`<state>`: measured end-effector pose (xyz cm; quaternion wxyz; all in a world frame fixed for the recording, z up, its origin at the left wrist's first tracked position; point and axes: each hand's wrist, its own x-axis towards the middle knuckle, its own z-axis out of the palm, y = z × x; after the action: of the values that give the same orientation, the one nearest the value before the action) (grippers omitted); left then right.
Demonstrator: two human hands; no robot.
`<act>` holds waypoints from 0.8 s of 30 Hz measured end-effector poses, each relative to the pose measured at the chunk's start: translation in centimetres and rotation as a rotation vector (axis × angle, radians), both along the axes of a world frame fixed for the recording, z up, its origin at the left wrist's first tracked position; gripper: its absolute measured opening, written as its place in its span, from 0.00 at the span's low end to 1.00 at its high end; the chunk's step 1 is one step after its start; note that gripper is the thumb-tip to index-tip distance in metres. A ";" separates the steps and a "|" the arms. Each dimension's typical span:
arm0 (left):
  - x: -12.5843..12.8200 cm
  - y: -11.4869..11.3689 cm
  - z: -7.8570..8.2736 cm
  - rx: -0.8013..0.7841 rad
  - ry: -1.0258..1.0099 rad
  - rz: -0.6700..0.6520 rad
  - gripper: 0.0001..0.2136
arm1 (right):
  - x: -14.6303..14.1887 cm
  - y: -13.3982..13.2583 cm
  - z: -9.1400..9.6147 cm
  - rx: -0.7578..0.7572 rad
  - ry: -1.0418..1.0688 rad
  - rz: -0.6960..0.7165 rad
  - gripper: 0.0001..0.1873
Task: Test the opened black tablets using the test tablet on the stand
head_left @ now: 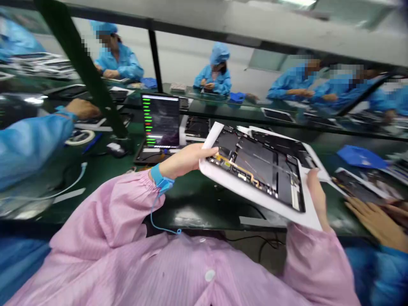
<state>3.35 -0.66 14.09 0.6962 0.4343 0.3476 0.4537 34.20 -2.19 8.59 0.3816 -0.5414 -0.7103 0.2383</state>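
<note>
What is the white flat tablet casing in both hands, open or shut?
Open: the white flat tablet casing shows bare dark boards and an orange cable inside.

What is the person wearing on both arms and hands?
The left sleeve and right sleeve are pale pink with fine stripes and gathered elastic cuffs. A blue wrist strap sits on the left wrist, with a thin blue cord hanging from it. The left hand and right hand are bare, without gloves.

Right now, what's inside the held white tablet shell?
In the shell: dark flat panels and an orange flex cable. The left hand covers one corner, the right hand part of an edge.
</note>
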 end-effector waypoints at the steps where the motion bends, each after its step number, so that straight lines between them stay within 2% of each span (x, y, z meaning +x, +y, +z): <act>1: -2.1 -1.2 -0.8 0.013 0.083 0.010 0.10 | -0.7 -0.5 0.3 -0.044 0.108 -0.033 0.24; 3: -6.2 -3.0 -2.8 0.059 0.268 0.081 0.18 | -2.5 -1.6 0.6 -0.188 0.374 -0.143 0.17; 5: -9.9 -4.0 -5.2 0.173 0.513 0.233 0.23 | -4.5 -2.3 0.8 -0.379 0.529 -0.167 0.19; 7: -12.8 -4.3 -7.7 0.362 0.890 0.397 0.22 | -6.3 -2.5 0.8 -0.520 0.510 -0.060 0.22; 9: -14.5 -3.9 -9.5 0.549 1.308 0.490 0.15 | -8.2 -2.4 0.4 -0.613 0.442 0.084 0.26; 11: -15.2 -3.3 -10.4 0.654 1.587 0.527 0.07 | -10.1 -2.1 -0.6 -0.668 0.401 0.202 0.27; 12: -15.3 -3.0 -10.4 0.670 1.644 0.548 0.06 | -11.0 -1.8 -1.3 -0.686 0.400 0.244 0.27; 14: -15.1 -2.4 -9.8 0.653 1.614 0.578 0.06 | -12.7 -1.2 -2.9 -0.716 0.419 0.306 0.26; 17: -14.6 -2.1 -8.4 0.557 1.327 0.488 0.04 | -13.6 0.0 -5.2 -0.668 0.335 0.334 0.25; 19: -14.4 -2.4 -7.6 0.467 1.086 0.329 0.03 | -13.2 0.8 -5.8 -0.521 0.088 0.286 0.22; 22: -14.5 -3.3 -7.3 0.303 0.803 0.052 0.07 | -13.0 1.4 -5.4 -0.177 -0.321 0.188 0.15; 24: -14.7 -3.8 -7.5 0.212 0.708 -0.085 0.10 | -14.5 1.2 -4.9 -0.016 -0.413 0.224 0.12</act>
<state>-11.37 -4.47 6.62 0.5022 0.6482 0.4995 0.2796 19.68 -0.96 3.72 0.1949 -0.4995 -0.8270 0.1689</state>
